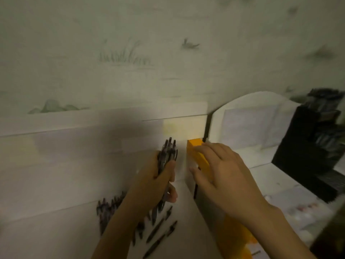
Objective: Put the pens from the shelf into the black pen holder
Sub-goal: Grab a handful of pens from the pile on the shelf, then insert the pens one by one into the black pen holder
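My left hand [155, 181] grips a bundle of dark pens [168, 152], their tips pointing up above my fist. Below it, several more dark pens [158, 230] lie loose on the white shelf [56, 184], some bunched at the left. My right hand [222, 176] hovers with straight, spread fingers over an orange-and-white box [196, 146] that stands on the shelf's right end. The black pen holder [306, 150] stands at the far right with dark pens inside. The picture is blurred.
A pale wall with faint green drawings rises behind the shelf. A white arched board [252, 116] stands between the box and the holder. Small items lie blurred on the white surface [291, 200] at the lower right.
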Demonstrator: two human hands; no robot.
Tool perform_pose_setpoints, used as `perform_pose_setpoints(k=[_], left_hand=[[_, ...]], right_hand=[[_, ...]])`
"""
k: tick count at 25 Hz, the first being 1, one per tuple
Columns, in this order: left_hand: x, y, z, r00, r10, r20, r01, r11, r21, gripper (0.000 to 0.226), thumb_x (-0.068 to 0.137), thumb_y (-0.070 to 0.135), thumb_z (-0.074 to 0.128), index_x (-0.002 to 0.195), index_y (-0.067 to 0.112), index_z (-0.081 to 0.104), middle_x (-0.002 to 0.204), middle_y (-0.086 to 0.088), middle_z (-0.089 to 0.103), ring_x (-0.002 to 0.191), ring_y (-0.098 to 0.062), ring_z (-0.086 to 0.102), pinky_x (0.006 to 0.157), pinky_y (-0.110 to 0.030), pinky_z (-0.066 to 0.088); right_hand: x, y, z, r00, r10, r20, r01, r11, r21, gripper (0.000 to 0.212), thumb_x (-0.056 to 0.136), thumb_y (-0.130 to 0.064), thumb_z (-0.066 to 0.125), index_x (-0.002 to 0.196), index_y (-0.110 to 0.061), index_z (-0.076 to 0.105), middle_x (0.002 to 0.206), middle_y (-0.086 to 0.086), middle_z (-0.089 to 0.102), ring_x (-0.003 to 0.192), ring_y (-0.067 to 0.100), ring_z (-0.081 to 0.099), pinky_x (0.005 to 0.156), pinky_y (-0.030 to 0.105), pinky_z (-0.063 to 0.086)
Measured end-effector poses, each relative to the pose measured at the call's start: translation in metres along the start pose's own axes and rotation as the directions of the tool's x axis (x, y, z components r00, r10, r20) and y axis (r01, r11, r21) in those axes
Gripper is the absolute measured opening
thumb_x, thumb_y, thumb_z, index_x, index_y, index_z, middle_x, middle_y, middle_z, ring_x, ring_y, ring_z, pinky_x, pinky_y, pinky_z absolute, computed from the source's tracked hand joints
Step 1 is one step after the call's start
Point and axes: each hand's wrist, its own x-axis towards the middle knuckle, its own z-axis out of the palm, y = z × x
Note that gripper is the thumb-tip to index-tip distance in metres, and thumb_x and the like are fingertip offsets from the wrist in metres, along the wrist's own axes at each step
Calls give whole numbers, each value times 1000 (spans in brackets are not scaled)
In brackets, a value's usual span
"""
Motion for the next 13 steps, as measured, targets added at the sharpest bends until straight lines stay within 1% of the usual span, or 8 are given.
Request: perform_pose_setpoints(k=[2,3,5,7,9,11,13], left_hand=[[0,26,43,993,108,35,-110,992,56,16,95,40,52,95,24,48,72,-5,63,52,-15,62,48,-22,49],[1,38,68,986,148,77,-153,986,65,14,94,40,52,96,27,49,71,-2,63,53,-13,60,48,-22,49],[6,55,116,965,196,176,-207,977,49,15,96,32,53,95,18,51,66,0,61,47,-14,56,46,-26,49],[10,74,176,949,213,232,-232,971,58,13,97,24,53,95,11,53,61,1,58,42,-16,52,43,-28,48],[13,93,236,939,226,261,-254,964,80,12,97,23,52,95,11,53,61,1,56,42,-16,52,43,-27,47],[13,107,292,930,224,290,-263,960,102,11,97,23,52,90,14,52,62,1,56,40,-13,52,42,-24,46],[14,114,336,920,228,318,-270,959,92,13,97,22,51,86,17,50,62,0,56,38,-11,51,42,-23,44]], right_hand=[[-14,40,-28,998,35,-57,-36,999,-6,49,94,-57,37,136,-33,45,138,-12,49,128,10,42,106,26,29],[-23,63,-42,995,52,-89,-54,998,-20,48,94,-57,39,135,-34,46,136,-12,51,126,10,44,104,25,28],[-42,104,-65,988,87,-125,-94,994,-48,47,93,-56,42,134,-34,46,135,-11,52,125,11,45,102,24,27],[-69,154,-93,981,138,-136,-145,989,-42,49,92,-56,41,135,-32,47,135,-10,53,126,12,45,105,28,32],[-94,204,-119,973,175,-148,-185,981,-60,49,92,-56,42,135,-32,47,134,-10,53,126,12,45,105,32,35],[-119,250,-142,967,206,-152,-221,972,-85,49,92,-56,45,135,-33,46,135,-11,52,126,11,43,104,31,35],[-137,285,-158,964,231,-131,-245,964,-99,49,93,-57,44,136,-34,44,136,-13,50,127,9,41,104,29,35]])
